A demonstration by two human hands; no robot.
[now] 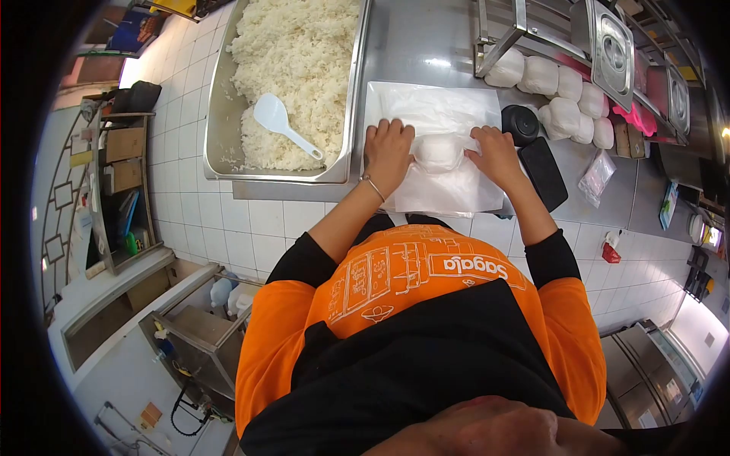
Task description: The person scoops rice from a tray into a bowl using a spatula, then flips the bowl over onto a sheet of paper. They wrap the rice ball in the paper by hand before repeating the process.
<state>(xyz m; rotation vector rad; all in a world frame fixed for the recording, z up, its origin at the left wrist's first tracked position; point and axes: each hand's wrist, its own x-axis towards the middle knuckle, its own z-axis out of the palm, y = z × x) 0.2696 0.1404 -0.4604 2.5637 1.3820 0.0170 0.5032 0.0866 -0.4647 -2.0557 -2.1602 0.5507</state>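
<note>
A rounded white bundle, rice by its look [439,153], sits on a stack of thin white wrapping paper [445,194] at the table's near edge. To its left is my left hand [388,154], fingers curled down on the paper and thumb close to the bundle. My right hand [499,156] mirrors it on the other side, fingers bent and thumb pointing at the bundle. Both hands seem to pinch the sheet's sides; the fingertips are partly hidden.
At left stands a deep metal tray [350,137] of cooked rice [300,76] with a white rice paddle [281,121]. On the right are a round black object [520,124], a dark flat case [543,175], several wrapped white bundles [564,115] and a plastic bag [598,179].
</note>
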